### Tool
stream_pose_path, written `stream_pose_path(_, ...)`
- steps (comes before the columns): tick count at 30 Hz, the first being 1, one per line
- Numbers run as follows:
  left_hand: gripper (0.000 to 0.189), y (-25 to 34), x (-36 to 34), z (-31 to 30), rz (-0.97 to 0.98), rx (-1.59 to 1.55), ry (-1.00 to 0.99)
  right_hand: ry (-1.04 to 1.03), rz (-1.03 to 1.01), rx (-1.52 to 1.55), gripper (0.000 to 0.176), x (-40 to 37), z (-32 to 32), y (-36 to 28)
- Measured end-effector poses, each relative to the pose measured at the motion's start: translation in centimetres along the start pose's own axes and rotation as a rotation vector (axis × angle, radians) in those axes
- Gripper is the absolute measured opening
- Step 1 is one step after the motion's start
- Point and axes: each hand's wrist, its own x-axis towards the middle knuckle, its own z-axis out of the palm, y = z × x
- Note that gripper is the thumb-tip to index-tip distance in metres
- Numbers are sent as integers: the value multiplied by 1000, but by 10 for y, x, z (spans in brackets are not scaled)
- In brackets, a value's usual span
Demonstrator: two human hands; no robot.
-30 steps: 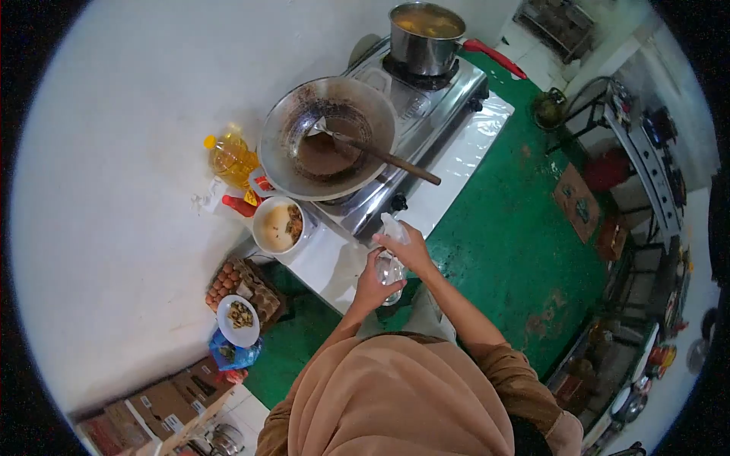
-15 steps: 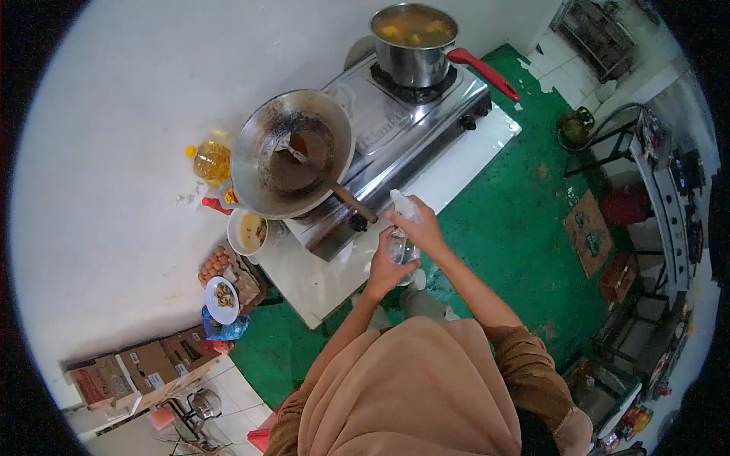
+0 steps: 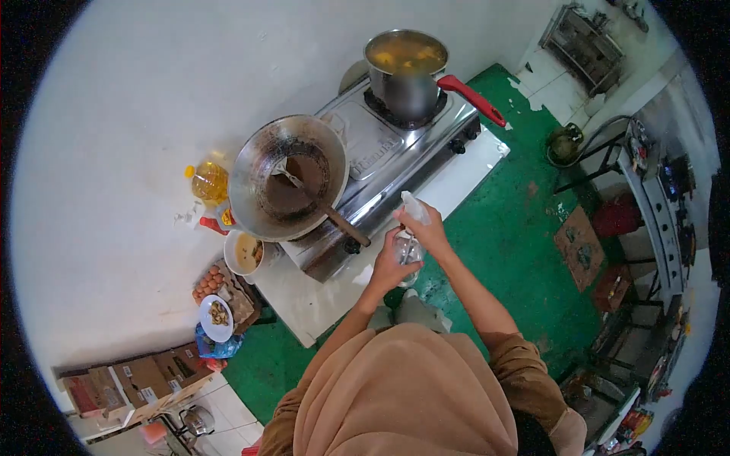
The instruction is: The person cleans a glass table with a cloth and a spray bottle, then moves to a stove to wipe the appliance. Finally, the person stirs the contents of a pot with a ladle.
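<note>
My left hand [image 3: 391, 264] is wrapped round a clear container [image 3: 408, 252], which looks like a jar or bottle. At its top, my right hand [image 3: 427, 230] grips a whitish, translucent plastic piece [image 3: 414, 207] that may be a bag. Both hands are in front of the stove's [image 3: 365, 190] near edge. Beyond them, a wok [image 3: 251, 163] with dark brown liquid sits on the left burner, a wooden-handled spatula [image 3: 338, 218] resting in it. On the right burner stands a steel pot [image 3: 407, 91] of yellowish soup with a red handle [image 3: 475, 101].
An oil bottle [image 3: 210, 182] and a bowl of pale liquid [image 3: 247, 253] are left of the wok. Eggs [image 3: 208, 283], a white plate of food [image 3: 217, 319] and cardboard boxes [image 3: 144, 380] lie further left. A gas cylinder [image 3: 564, 144] and another stove [image 3: 658, 220] are at right.
The camera view has shifted, so the stove and wok appear lower. Both hands still hold the container and plastic, slightly further right in view.
</note>
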Motion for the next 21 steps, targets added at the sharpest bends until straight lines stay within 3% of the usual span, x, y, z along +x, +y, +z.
stream_pose_path(1, 85, -1, 2, 1, 4, -7, 2, 32, -84, -5, 39, 3, 0, 1)
stream_pose_path(4, 86, 0, 13, 2, 130, -27, 51, 79, -83, -115, 42, 8, -4, -4)
stream_pose_path(6, 87, -1, 20, 4, 13, -49, -27, 57, -50, -133, 37, 14, -9, -1)
stream_pose_path(8, 87, 0, 20, 10, 35, -54, 13, 31, -26, -144, 34, 22, -15, 3)
stream_pose_path(10, 88, -11, 20, 18, 63, -56, 61, -125, 29, -162, 42, 24, -21, 3)
stream_pose_path(12, 88, -27, 20, 28, 186, -166, 130, -165, -106, -297, 46, 28, -38, -16)
stream_pose_path(13, 88, -29, 17, 32, 185, -171, 146, -346, 69, -427, 47, 26, -50, -46)
stream_pose_path(14, 87, -32, 14, 31, 77, -208, 122, -522, 246, -550, 47, 29, -59, -61)
stream_pose_path(15, 86, -34, 12, 28, -32, -244, 98, -533, 241, -549, 47, 39, -75, -49)
stream_pose_path(17, 85, -39, 0, 28, -114, -203, 148, -810, 46, -344, 37, 62, -110, -10)
stream_pose_path(20, 84, 2, 0, 20, -232, -146, 248, -698, 80, -417, 31, 109, -116, 9)
stream_pose_path(21, 84, 17, -3, 19, -269, -127, 299, -659, 80, -522, 31, 117, -102, -28)
